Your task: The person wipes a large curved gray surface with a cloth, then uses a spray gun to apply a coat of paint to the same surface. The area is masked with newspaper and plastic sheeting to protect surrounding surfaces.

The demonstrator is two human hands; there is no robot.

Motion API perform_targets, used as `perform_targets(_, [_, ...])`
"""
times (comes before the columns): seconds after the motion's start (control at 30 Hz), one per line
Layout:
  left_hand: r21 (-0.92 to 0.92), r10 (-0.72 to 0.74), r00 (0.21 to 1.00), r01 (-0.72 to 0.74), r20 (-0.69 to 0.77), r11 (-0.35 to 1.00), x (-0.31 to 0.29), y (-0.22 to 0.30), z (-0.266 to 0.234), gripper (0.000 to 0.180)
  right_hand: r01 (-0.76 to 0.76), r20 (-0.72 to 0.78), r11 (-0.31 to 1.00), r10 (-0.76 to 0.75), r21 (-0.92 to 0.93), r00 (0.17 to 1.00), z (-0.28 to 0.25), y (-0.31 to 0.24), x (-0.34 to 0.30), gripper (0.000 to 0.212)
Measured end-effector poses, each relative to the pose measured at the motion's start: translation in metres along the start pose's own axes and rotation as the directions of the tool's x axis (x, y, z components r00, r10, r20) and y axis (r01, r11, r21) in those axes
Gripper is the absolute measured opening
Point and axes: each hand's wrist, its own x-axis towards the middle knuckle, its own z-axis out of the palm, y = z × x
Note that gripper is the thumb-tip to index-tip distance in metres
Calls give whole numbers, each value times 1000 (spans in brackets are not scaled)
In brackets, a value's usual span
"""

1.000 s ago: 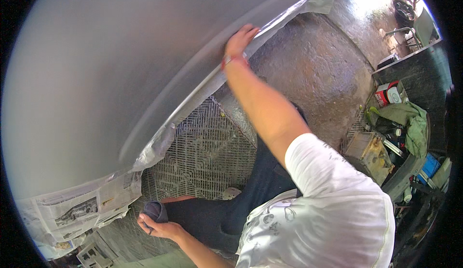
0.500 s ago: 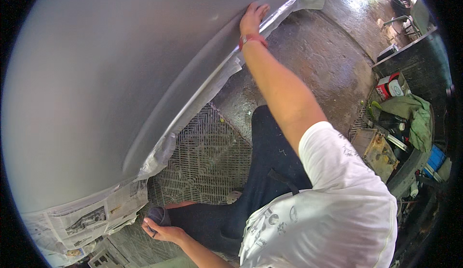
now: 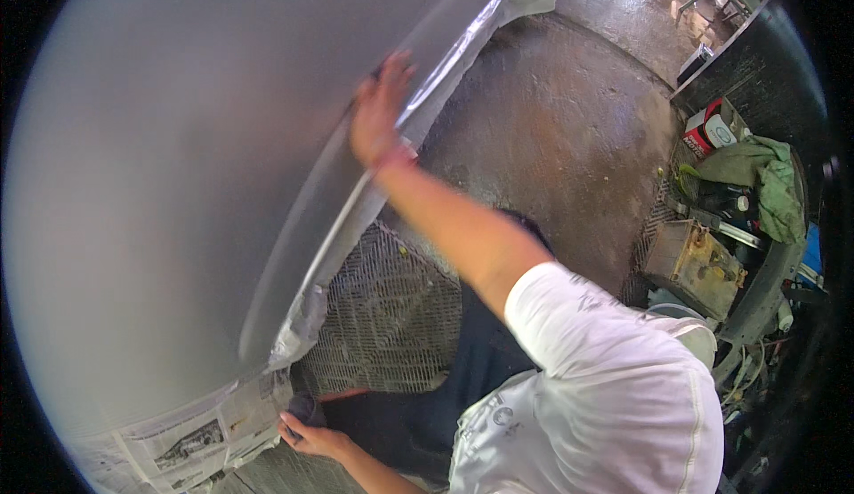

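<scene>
A large matte grey curved panel [image 3: 205,183] fills the left side, apparently a vehicle's body. My right hand [image 3: 381,116], with a red band at its wrist, lies against its lower edge. The fingers are stretched out and slightly blurred; a thin dark edge shows beside them, and I cannot tell whether anything lies under the palm. At lower left, my left hand [image 3: 311,436] has its fingers curled round a dark grey rounded thing [image 3: 303,406], whose kind I cannot make out. Shiny masking film [image 3: 298,325] and newspaper [image 3: 191,441] run along the panel's border.
Black slatted floor mats [image 3: 391,316] meet wet-looking concrete [image 3: 551,138] below the panel. On the right are a worn box-shaped battery [image 3: 698,267], a green cloth [image 3: 769,183], a red and white container [image 3: 712,129] and a pale bucket [image 3: 689,329].
My right hand has moved down and left along the panel's edge. The view has shifted a little. My left hand keeps its hold on the dark rounded thing.
</scene>
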Motion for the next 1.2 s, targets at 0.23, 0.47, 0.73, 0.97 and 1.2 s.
perform_targets(0.23, [110,77,995,-69,-68,991,-10,2,-13,41,-483,45,850,485,213,873,-36,1,78,77])
perform_targets(0.47, [-2,3,998,-3,70,1000,-19,28,45,36,734,249,662,-693,-149,676,19,-118,-114,86])
perform_targets(0.73, [-107,11,1000,-11,6,994,-18,20,8,27,535,-88,844,-530,35,843,-3,-186,21,78])
perform_targets(0.97, [-51,81,988,-75,128,996,-12,20,69,28,986,367,-91,-930,-141,-34,55,-278,-206,78])
perform_targets(1.2, [-94,8,999,-11,-32,995,-6,6,23,36,886,306,458,-855,67,418,-1,-133,-42,85])
